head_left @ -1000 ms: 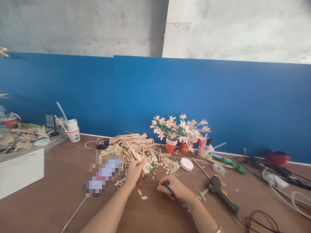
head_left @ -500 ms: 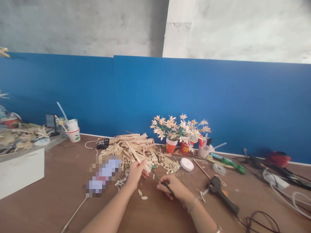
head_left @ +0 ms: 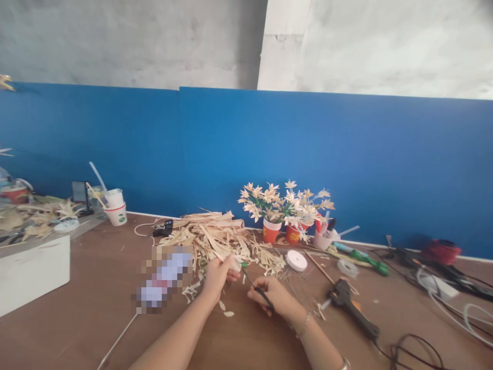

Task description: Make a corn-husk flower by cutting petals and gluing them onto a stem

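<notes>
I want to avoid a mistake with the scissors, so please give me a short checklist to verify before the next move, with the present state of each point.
1. Scissors held in the right hand: ok.
2. Pale piece held in the left hand: ok.
3. Left fingertips safely away from the cutting edges: cannot tell, too small to see.
4. Glue gun lying apart from both hands: ok.
5. Glue gun cold: cannot tell.
6. Table free of loose bits near the hands: not ok, small pale cut pieces lie there.
</notes>
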Available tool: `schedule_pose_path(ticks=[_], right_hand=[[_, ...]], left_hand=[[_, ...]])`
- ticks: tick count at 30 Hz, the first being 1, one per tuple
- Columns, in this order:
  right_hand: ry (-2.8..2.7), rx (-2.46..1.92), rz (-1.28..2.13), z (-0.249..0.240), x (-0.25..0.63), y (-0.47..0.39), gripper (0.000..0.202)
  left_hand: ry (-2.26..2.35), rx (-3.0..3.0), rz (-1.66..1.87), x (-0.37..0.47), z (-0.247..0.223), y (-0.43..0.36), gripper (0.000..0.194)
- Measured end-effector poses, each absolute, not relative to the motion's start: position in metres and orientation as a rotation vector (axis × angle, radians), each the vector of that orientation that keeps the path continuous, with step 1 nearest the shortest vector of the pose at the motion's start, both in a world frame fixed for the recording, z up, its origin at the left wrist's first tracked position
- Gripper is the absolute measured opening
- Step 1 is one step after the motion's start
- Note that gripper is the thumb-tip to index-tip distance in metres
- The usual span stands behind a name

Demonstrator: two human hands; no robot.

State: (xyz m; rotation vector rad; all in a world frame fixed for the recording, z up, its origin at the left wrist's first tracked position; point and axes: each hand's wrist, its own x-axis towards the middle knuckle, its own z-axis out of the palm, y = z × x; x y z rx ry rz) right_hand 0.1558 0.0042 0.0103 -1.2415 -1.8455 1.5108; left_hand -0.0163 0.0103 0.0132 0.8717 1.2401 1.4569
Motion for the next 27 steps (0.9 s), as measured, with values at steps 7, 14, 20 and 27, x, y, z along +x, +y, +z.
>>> schedule_pose_path(ticks=[7,14,20,27], right_hand=[[-1.88,-1.232,1.464,0.0131,0.1538,0.0021,0.023],[-1.845,-1.239,1.493,0.0134,0.1504,0.0001,0.027],[-1.849,-1.234,1.495,0.0133,0.1504,0.0008,0.026],[-1.888,-1.235,1.482,0.0194,0.1514,-0.0019,0.025]], left_hand=[[1.228,0.839,1.48,-0.0155,0.0158,0.0092,0.032],[1.211,0.823,1.475,-0.0143,0.0156,0.0096,0.031],[1.217,0.818,1.47,-0.014,0.0184,0.0077,0.03],[1.222,0.85,1.452,-0.014,0.019,0.0072,0.028]])
